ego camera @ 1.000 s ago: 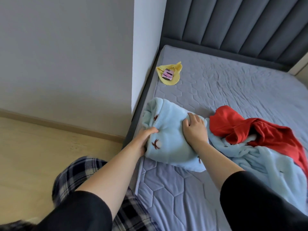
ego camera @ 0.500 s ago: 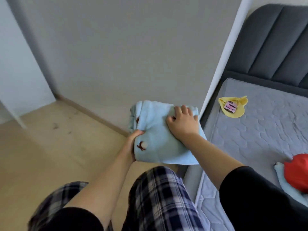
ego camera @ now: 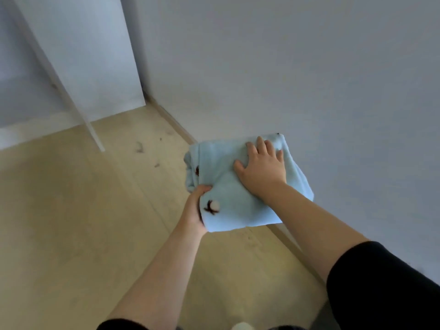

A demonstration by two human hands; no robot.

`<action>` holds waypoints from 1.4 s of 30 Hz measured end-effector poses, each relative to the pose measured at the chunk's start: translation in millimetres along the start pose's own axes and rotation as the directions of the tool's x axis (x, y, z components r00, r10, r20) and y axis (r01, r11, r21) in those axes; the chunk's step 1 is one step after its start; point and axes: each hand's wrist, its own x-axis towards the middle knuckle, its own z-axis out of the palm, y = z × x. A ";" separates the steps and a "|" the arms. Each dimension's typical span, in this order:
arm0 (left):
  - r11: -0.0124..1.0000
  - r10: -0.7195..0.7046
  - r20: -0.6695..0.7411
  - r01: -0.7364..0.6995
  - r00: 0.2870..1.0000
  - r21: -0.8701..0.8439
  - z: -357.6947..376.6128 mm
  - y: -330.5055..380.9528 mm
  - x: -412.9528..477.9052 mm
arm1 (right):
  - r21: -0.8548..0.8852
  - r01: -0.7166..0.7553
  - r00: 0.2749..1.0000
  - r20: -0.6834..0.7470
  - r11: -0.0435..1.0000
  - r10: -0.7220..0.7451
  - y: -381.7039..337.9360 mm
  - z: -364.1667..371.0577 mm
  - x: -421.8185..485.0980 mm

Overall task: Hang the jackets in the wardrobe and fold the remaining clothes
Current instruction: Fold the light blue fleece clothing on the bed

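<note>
A folded light-blue fleece garment (ego camera: 228,186) with small dark-brown marks is carried in the air over the floor, in front of a grey wall. My left hand (ego camera: 196,206) grips its near left edge from below, thumb curled over the top. My right hand (ego camera: 262,167) lies flat on top of the bundle with fingers spread and straight. The wardrobe's inside is not visible.
A light wood floor (ego camera: 71,234) spreads to the left and below, with a few dark scraps near the wall. A white open door panel (ego camera: 78,55) stands at the upper left. A skirting board (ego camera: 176,125) runs along the grey wall (ego camera: 309,67).
The folded blue garment has been lifted off the bed and carried left. The view turned away from the bed, so the bed, red garment and yellow item are out of sight.
</note>
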 end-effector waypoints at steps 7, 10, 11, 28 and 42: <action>0.996 0.024 -0.066 -0.030 0.997 -0.082 32.5 96.3 -12.9 | 0.026 0.069 0.993 0.090 0.997 -0.071 -55.5 -62.1 66.3; 0.995 0.064 -0.121 -0.073 0.991 -0.069 66.8 156.9 -46.9 | 0.062 0.094 0.989 0.108 0.994 -0.101 -89.5 -124.9 81.8; 0.995 0.084 -0.147 -0.092 0.986 -0.045 78.2 180.4 -59.8 | 0.073 0.109 0.987 0.106 0.991 -0.117 -103.8 -149.6 87.2; 0.871 0.491 -0.334 -0.451 0.805 0.195 152.4 608.2 -322.3 | 0.254 0.535 0.844 -0.116 0.806 -0.523 -451.1 -507.1 141.7; 0.775 0.620 -0.402 -0.607 0.674 0.176 88.2 869.1 -327.8 | 0.280 0.757 0.653 -0.288 0.591 -0.700 -694.4 -560.1 278.2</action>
